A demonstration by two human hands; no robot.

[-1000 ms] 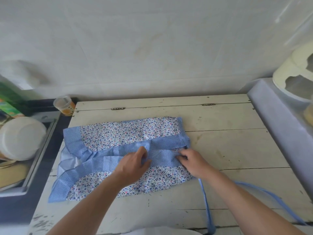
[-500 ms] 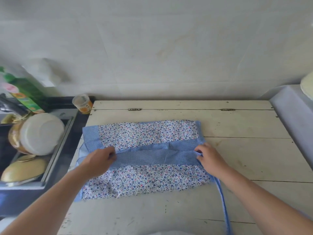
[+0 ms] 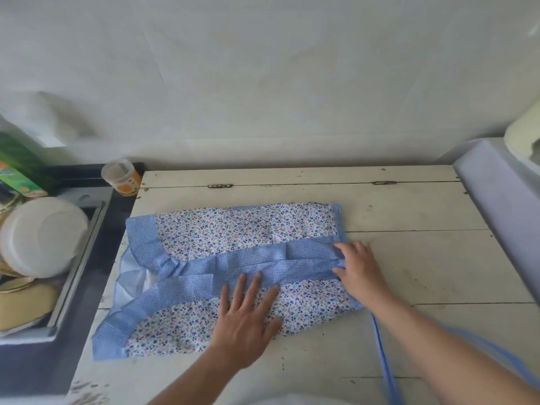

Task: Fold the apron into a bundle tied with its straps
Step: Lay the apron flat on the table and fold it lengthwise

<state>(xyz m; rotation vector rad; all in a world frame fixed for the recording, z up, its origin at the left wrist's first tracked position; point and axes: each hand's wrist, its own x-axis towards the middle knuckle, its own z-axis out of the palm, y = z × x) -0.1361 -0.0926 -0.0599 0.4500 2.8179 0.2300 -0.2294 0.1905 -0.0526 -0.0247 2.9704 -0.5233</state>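
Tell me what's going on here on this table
A person is folding a floral apron with blue checked trim on a white wooden table. The left hand lies flat on the near half, fingers spread. The right hand holds the checked band at the apron's right edge. It is folded lengthwise but not bundled; a strap trails off the table's near edge, untied.

A white plank table (image 3: 409, 258) carries the flattened floral apron (image 3: 233, 232).
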